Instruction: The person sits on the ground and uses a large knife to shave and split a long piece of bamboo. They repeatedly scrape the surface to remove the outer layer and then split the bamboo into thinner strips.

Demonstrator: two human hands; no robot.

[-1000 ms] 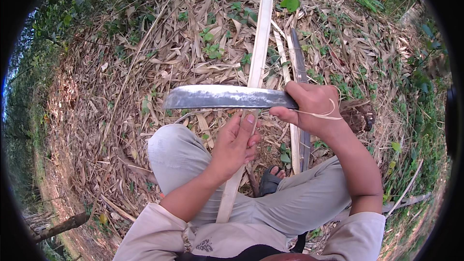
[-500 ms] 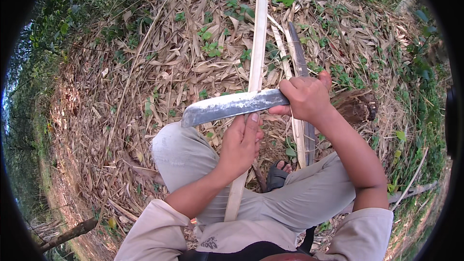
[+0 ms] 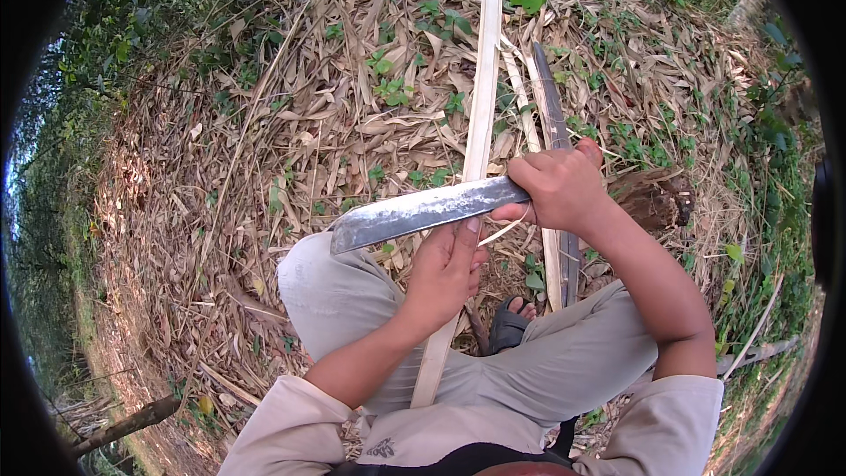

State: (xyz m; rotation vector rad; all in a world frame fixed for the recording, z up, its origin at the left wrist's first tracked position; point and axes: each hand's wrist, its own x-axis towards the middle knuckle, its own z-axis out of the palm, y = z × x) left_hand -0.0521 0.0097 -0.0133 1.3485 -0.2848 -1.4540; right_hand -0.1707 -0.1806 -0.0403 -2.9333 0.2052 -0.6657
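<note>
Dry leaf litter [image 3: 194, 211] surrounds us, and over it the pale strip [image 3: 483, 79] runs lengthwise from just past twelve o'clock to our lap at six, the knife [image 3: 432, 211] crossing it. Nearer the strip, our left hand [image 3: 443, 271] clamps thumb and fingers on it just below the blade, its long end toward twelve; our right hand [image 3: 557, 183], at two o'clock from the left, wraps the knife's handle end. Dark print [image 3: 381, 449] marks our shirt [image 3: 458, 427] near six.

the right hand [image 3: 560, 185] clenches, the left hand [image 3: 448, 269] pinches.
</note>
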